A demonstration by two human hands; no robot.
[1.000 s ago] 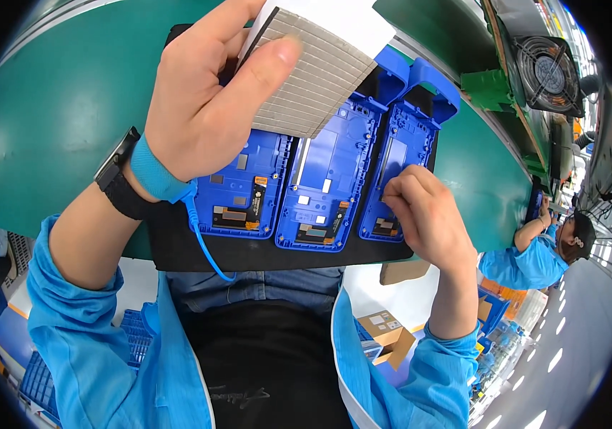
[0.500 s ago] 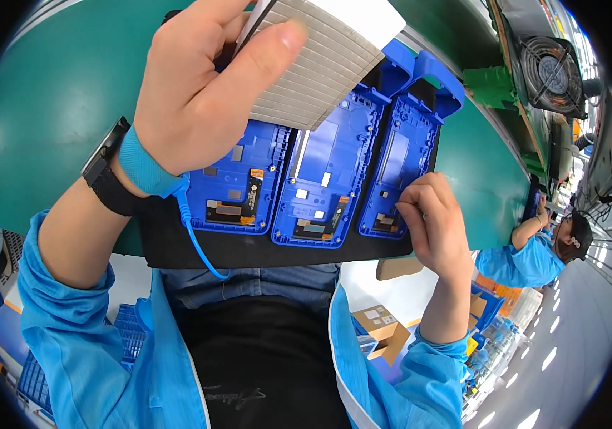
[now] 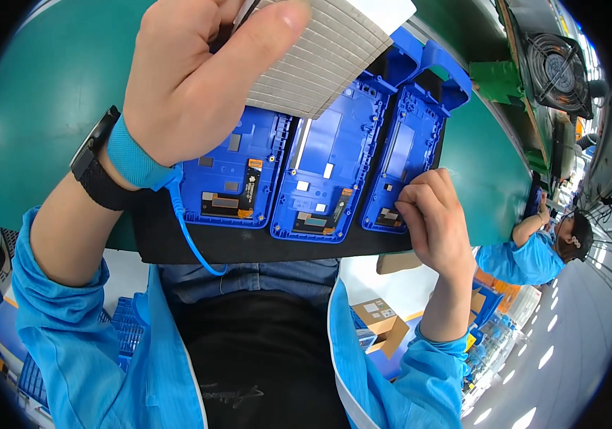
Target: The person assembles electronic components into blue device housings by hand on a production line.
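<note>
My left hand (image 3: 191, 86) grips a sheet of grey strips (image 3: 327, 61) with a white part at its far end, thumb on top. The sheet hangs over the far parts of three blue plastic housings and hides some of them. The left housing (image 3: 207, 177) and middle housing (image 3: 352, 121) each hold a dark flex circuit with orange ends and small grey or silver patches. Over the near right edge of the narrower right housing (image 3: 410, 127), my right hand (image 3: 436, 222) is closed with thumb and forefinger pinched. Whatever lies between those fingertips is too small to make out.
Beneath the housings is a black mat (image 3: 292, 252) on a green table (image 3: 41, 136). A blue cord (image 3: 190, 239) runs from my left wristband. A fan (image 3: 558, 63) stands at the far right. Another person (image 3: 524, 254) in blue works to the right; a cardboard box (image 3: 385, 323) is below.
My left hand has shifted slightly left and up, while the sheet's far edge sits a little further right. My right hand stays pinched at nearly the same place.
</note>
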